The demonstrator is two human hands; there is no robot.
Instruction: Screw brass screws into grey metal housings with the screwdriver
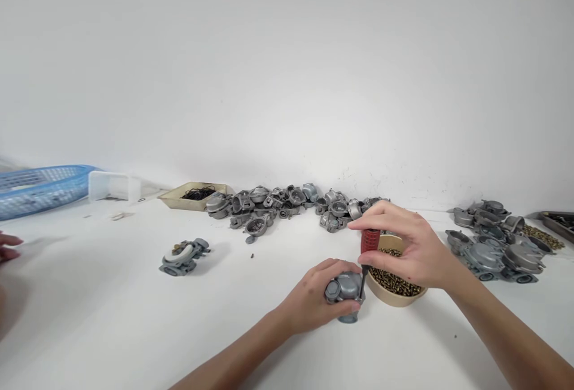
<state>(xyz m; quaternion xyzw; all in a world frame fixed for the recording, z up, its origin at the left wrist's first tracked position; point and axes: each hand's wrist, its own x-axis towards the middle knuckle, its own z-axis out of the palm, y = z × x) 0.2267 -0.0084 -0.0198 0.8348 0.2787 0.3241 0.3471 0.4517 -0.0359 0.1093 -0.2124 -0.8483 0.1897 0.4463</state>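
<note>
My left hand [316, 295] is closed around a grey metal carburetor [347, 286], holding it against the white table. A screwdriver [370, 241] with a red handle stands nearly upright in my right hand [410, 246], thumb and fingers gripping its handle. Its dark shaft reaches down to the right edge of the carburetor's rounded cover; the tip's exact seat is too small to make out. Just behind and right of the carburetor is a cream bowl [394, 301] of small brass-coloured screws [397, 276], partly covered by my right hand.
Another carburetor [183, 257] with a white float lies to the left. Grey metal bowl parts [260, 204] are heaped along the wall, beside a tray [179, 196] of black rings. More carburetors [488, 252] stand right. A blue basket [49, 189] and another person's hand [9, 246] are far left.
</note>
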